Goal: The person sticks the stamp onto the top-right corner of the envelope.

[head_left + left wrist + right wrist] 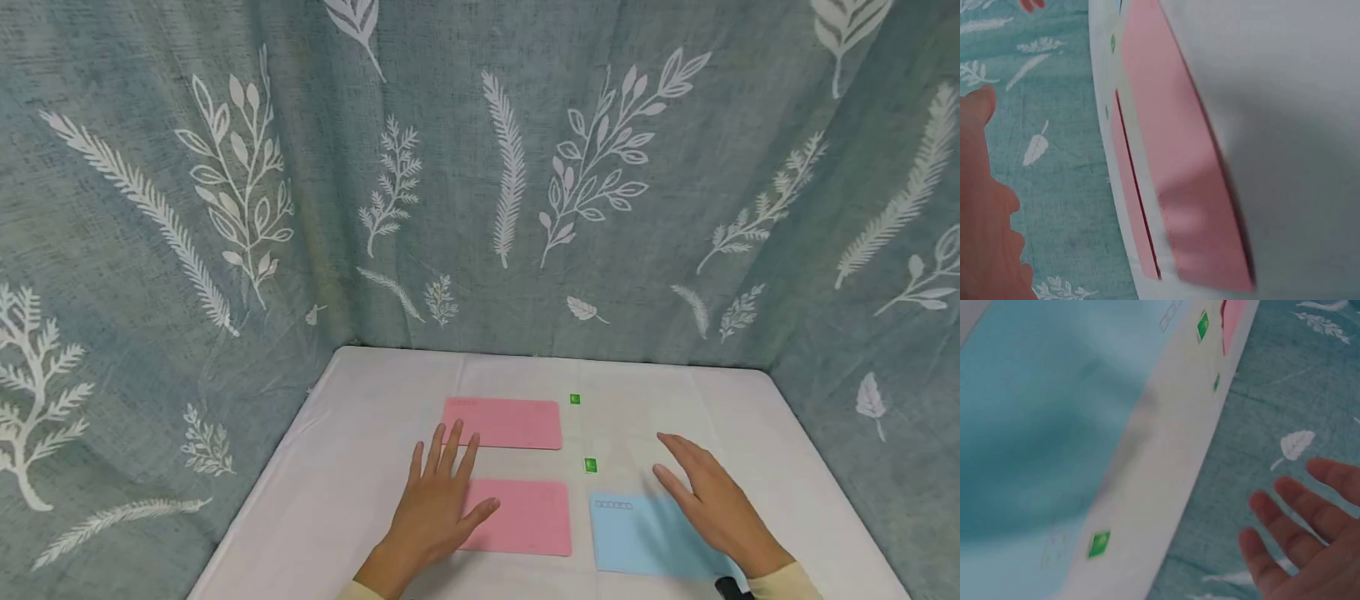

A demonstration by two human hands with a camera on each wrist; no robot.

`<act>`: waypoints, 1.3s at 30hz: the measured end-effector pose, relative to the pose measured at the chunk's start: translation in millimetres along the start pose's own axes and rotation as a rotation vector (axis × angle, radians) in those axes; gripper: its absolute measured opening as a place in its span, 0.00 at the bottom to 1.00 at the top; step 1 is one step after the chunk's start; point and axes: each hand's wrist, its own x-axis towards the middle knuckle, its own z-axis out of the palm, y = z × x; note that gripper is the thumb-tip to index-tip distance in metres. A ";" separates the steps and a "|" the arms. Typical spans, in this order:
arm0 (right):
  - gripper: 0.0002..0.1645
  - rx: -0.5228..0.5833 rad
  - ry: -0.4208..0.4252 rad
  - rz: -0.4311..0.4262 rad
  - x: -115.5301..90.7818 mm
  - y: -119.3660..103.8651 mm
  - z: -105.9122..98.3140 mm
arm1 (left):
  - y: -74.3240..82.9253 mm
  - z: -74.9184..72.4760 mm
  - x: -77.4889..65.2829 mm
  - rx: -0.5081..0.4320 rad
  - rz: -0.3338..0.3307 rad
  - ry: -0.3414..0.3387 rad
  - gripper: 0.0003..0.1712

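Observation:
My left hand (435,508) hovers with spread, straight fingers over the left end of the nearer pink envelope (525,518), holding nothing. Behind it lies a second pink envelope (510,423). On the right, my right hand (716,508) hangs above the blue envelope (630,537), fingers extended and thumb apart, with nothing in its grasp. A row of small boxes is printed at the blue envelope's upper left. Small green stamps lie beside the envelopes: a far one (575,399), a nearer one (591,465), and another stamp (1099,544) seen only in the right wrist view.
The envelopes lie flat on a white-covered table (337,467). A teal curtain (450,167) with white leaf prints hangs along the back and both sides. A small black object (729,587) shows at my right wrist.

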 end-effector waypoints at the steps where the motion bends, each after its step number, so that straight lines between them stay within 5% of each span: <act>1: 0.38 0.035 -0.006 0.016 4.3 0.8 2.4 | 1.7 0.8 -0.3 -0.001 0.002 -0.014 0.52; 8: 0.30 0.287 -0.034 0.129 29.2 12.4 18.2 | 16.6 13.9 -4.4 -0.068 0.030 -0.069 0.53; 22: 0.13 0.303 -0.050 0.180 57.0 23.1 59.6 | 35.6 46.3 -22.5 -0.040 0.161 -0.058 0.53; 39: 0.05 0.321 -0.118 0.280 71.4 11.3 86.9 | 63.7 44.4 -24.3 -0.058 0.098 -0.443 0.59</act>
